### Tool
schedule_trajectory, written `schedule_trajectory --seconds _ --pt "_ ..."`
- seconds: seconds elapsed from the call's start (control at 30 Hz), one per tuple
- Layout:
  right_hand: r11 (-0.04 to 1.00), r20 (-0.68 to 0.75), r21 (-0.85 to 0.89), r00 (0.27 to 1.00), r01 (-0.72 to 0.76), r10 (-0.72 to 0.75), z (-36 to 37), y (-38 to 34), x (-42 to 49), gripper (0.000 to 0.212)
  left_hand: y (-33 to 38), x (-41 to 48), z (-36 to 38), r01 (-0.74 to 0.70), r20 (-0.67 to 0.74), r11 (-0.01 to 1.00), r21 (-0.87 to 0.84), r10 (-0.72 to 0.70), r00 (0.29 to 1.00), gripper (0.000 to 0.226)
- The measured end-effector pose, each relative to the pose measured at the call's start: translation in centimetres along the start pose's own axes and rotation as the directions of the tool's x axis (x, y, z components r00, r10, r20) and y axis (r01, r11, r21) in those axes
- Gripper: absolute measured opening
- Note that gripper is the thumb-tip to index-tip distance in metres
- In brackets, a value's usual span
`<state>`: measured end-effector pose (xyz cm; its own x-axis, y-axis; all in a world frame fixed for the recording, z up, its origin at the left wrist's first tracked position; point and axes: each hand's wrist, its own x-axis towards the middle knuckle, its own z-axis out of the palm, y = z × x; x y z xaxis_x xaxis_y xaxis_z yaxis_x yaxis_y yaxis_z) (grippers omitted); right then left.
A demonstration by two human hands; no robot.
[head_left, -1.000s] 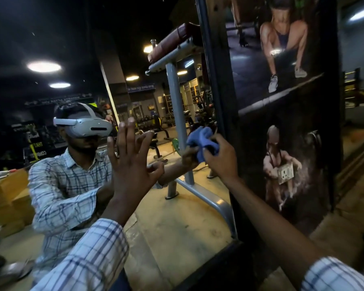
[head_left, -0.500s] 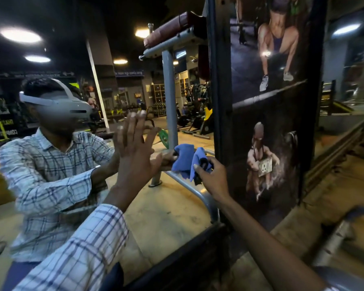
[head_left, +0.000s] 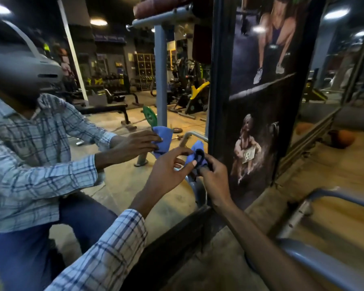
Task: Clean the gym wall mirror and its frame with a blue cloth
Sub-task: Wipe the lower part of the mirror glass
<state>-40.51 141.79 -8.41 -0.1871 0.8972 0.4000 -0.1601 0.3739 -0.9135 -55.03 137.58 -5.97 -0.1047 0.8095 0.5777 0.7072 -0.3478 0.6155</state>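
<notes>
Head view of a gym wall mirror (head_left: 177, 80) with the person crouched close before it. The blue cloth (head_left: 194, 153) is bunched and held up between both hands, just in front of the glass and beside the dark upright frame (head_left: 219, 80) at the mirror's right edge; whether the cloth touches the glass cannot be told. The left hand (head_left: 168, 171), coming out of a checked sleeve (head_left: 105, 253), has its fingers curled, with thumb and forefinger pinching the near left side of the cloth. The right hand (head_left: 214, 179) grips the cloth from the right, fingers curled round its lower folds, where a dark patch shows in the fabric. In the glass the reflection (head_left: 29, 154) of the person repeats the pose, with a second image of the cloth further left and higher. A green weight plate (head_left: 150, 117) and benches appear deeper in the mirrored room. Right of the frame stands a dark poster panel (head_left: 261, 101) printed with figures exercising. A grey metal rail (head_left: 315, 267) crosses the near right corner above the tan floor (head_left: 334, 217).
</notes>
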Motion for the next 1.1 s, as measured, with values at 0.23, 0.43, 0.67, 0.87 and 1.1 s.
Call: schedule_trajectory --seconds 0.23,0.43,0.67,0.87,1.1 --pt "0.993 -0.132 -0.122 0.991 -0.005 -0.011 -0.5 -13.0 2.5 0.028 9.4 6.4 -5.2 0.160 0.024 0.973 -0.166 -0.158 0.987 0.035" --pt "0.989 -0.220 -0.123 0.974 -0.082 0.054 -1.0 -25.5 5.8 0.021 19.2 13.1 -11.9 0.167 0.036 0.966 -0.198 -0.163 0.986 0.028" --pt "0.949 -0.348 0.154 0.884 -0.275 0.313 -3.4 -38.9 8.4 0.015 29.0 19.2 -18.1 0.198 -0.029 0.970 -0.138 -0.204 0.979 0.022" --pt "0.935 -0.369 0.166 0.860 -0.312 0.353 -6.2 -43.4 9.6 0.019 31.8 20.7 -18.7 0.216 -0.082 0.974 -0.070 -0.221 0.972 0.036" --pt "0.864 -0.294 0.272 0.819 -0.423 0.493 -10.1 -40.6 11.2 0.018 31.2 20.5 -13.2 0.075 -0.040 0.989 0.131 -0.071 0.997 0.028"
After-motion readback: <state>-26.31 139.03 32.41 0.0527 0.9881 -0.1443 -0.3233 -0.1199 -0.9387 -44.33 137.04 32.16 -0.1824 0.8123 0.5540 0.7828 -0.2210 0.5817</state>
